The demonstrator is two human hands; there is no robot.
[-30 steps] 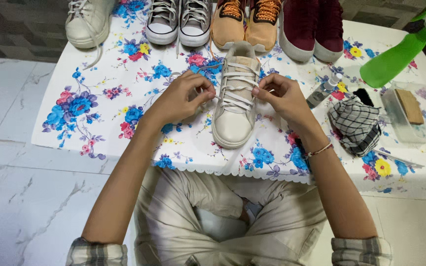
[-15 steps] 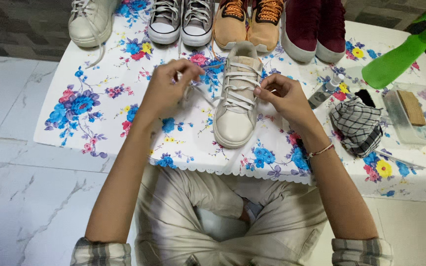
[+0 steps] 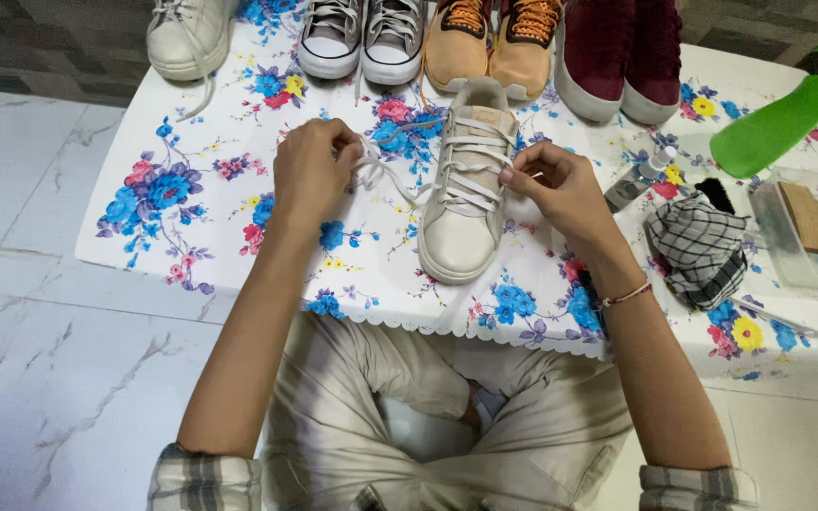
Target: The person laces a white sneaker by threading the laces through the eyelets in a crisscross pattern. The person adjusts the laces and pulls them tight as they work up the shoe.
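The person is sitting at a floral cloth (image 3: 191, 218) in the middle of the frame. The left hand (image 3: 307, 170) is pinching the white lace (image 3: 385, 177) and pulling it out to the left of the cream sneaker (image 3: 466, 189). The right hand (image 3: 560, 185) is gripping, it seems, a lace loop at the sneaker's right side. Other shoes (image 3: 485, 38) are standing along the top edge.

left hand (image 3: 310, 170) pulls lace (image 3: 385, 178) | right hand (image 3: 556, 185) pinches cream sneaker (image 3: 466, 189)
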